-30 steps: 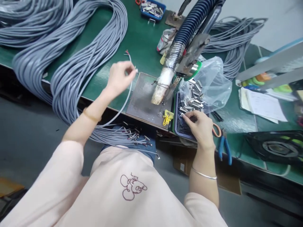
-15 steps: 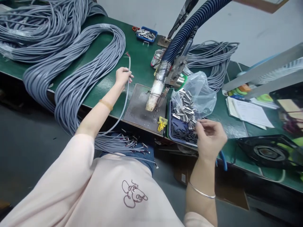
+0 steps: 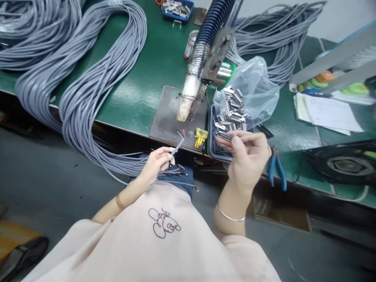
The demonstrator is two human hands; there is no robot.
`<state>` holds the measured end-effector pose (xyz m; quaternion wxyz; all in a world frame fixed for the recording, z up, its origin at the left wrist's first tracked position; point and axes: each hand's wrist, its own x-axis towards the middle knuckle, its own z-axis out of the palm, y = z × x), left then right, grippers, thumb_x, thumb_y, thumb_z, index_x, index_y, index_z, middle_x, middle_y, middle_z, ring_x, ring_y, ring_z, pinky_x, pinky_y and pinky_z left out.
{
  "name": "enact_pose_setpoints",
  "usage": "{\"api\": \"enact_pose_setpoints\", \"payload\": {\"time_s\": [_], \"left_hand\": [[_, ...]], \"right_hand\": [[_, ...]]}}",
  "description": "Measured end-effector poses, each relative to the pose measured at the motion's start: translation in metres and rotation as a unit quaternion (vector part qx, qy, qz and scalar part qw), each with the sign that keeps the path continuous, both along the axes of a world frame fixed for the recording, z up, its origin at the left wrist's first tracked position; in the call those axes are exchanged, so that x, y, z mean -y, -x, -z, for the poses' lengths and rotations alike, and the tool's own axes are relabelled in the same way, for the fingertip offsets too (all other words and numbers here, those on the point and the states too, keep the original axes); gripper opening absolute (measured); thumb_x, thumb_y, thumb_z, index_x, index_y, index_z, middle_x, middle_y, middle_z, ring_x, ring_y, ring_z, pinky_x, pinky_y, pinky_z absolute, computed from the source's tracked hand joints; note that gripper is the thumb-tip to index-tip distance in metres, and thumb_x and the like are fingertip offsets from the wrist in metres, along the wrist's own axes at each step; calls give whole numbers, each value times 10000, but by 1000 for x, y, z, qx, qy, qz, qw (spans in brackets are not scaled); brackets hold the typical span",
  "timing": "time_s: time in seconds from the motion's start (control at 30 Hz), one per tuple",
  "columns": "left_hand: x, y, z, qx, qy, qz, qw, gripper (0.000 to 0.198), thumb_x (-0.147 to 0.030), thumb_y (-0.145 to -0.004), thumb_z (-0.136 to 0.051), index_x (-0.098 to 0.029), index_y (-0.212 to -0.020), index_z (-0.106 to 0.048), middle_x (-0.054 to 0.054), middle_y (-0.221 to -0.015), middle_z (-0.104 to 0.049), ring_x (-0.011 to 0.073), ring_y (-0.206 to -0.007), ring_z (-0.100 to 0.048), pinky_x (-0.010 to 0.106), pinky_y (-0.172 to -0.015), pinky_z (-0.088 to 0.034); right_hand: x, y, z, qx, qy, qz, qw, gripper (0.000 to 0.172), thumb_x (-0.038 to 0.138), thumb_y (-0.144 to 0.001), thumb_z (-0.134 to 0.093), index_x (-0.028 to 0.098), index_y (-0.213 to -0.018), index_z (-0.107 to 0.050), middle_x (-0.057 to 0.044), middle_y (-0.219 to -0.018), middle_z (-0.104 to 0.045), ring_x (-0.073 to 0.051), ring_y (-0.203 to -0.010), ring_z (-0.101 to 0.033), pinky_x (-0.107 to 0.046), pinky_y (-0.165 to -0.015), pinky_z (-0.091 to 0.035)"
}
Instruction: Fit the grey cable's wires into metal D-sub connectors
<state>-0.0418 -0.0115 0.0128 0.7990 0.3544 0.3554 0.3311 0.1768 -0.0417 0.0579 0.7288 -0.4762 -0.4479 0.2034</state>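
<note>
My left hand [image 3: 158, 162] pinches a grey cable [image 3: 178, 147] near its end, just in front of the bench edge. Thin bare and red wires fan out from the stripped tip. Between the thumb and fingers of my right hand [image 3: 246, 154] is a small metal connector [image 3: 225, 135], held over a tray [image 3: 210, 135]. In that tray lie many more metal connectors [image 3: 233, 109], partly inside a clear plastic bag [image 3: 260, 92], and small dark pieces. A yellow clip [image 3: 201, 137] sits on the dark plate [image 3: 166, 111] between my hands.
A ribbed hose with a white nozzle [image 3: 188, 94] hangs over the plate, beside a solder spool [image 3: 225, 74]. Big grey cable coils [image 3: 102, 78] cover the bench's left. Blue-handled pliers [image 3: 277, 170], a black fan [image 3: 342, 164] and papers [image 3: 330, 109] lie right. Finished-looking cable ends rest across my lap.
My left hand has brought the cable end down and right, from above the bench to its front edge. My right hand has moved up and left, lifting a connector from the pile.
</note>
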Motion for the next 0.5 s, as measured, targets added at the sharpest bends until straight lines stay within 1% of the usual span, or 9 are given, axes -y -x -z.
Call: {"api": "enact_pose_setpoints", "payload": {"time_s": [0.07, 0.13, 0.17, 0.23, 0.3, 0.33, 0.37, 0.43, 0.5], "left_hand": [[1, -11, -3, -21, 14, -1, 1000, 555, -471, -688, -850, -155, -1107, -667, -44, -532, -513, 19, -398, -268, 214, -436, -117], [1, -20, -7, -59, 17, -30, 998, 809, -601, -561, -876, -54, -1111, -649, -77, -477, -394, 31, -400, -275, 203, -411, -124], [1, -23, -8, -72, 9, -33, 997, 851, -634, -533, -871, -21, -1081, -651, -82, -456, -371, 37, -390, -284, 201, -397, -149], [-1, -28, -10, -72, -18, -14, 997, 762, -617, -562, -859, -11, -982, -663, -21, -485, -487, 62, -392, -390, 202, -397, -262], [-4, -32, -11, -42, -31, 6, 999, 618, -536, -597, -865, -38, -893, -648, 82, -660, -654, 79, -436, -492, 202, -425, -336], [-5, -34, -11, -26, -30, 10, 999, 585, -502, -602, -871, -45, -885, -638, 107, -735, -690, 67, -433, -487, 195, -420, -318], [-5, -35, -10, -12, -25, 10, 1000, 589, -477, -606, -877, -44, -924, -636, 102, -747, -696, 45, -414, -444, 185, -409, -275], [-5, -39, -9, 9, -21, 20, 1000, 637, -459, -631, -878, -30, -1035, -637, 58, -668, -663, 14, -383, -331, 172, -396, -181], [-4, -42, -7, 13, -31, 27, 999, 611, -435, -663, -863, -16, -1053, -650, 31, -601, -621, 6, -386, -286, 166, -393, -145]], "right_hand": [[6, 7, 4, 51, 14, 21, 998, 215, 141, -859, -713, 121, -795, -508, -17, -877, -709, -134, -736, -728, -221, -664, -627], [11, 14, 8, 115, 26, 74, 990, 163, 123, -896, -679, 121, -817, -537, -18, -902, -715, -113, -780, -731, -198, -717, -624], [13, 16, 10, 150, 28, 103, 983, 135, 122, -906, -674, 122, -836, -559, -21, -927, -719, -102, -798, -729, -186, -740, -618], [16, 20, 14, 219, 28, 140, 965, 89, 121, -906, -684, 130, -864, -606, -30, -989, -719, -95, -860, -721, -178, -766, -602], [18, 22, 18, 265, 37, 139, 954, 57, 119, -894, -701, 137, -868, -653, -41, -1027, -715, -105, -934, -706, -197, -797, -590], [18, 23, 19, 279, 45, 129, 951, 45, 116, -891, -704, 137, -866, -673, -45, -1034, -715, -107, -962, -699, -206, -821, -586], [18, 24, 19, 290, 50, 117, 949, 34, 111, -891, -704, 134, -870, -690, -48, -1035, -718, -106, -976, -695, -213, -852, -582], [18, 25, 20, 294, 64, 89, 949, 27, 111, -898, -699, 125, -894, -720, -58, -1042, -722, -99, -996, -693, -217, -914, -573], [18, 26, 20, 272, 78, 64, 957, 57, 118, -904, -695, 123, -927, -746, -67, -1055, -721, -94, -1006, -693, -199, -917, -572]]}}
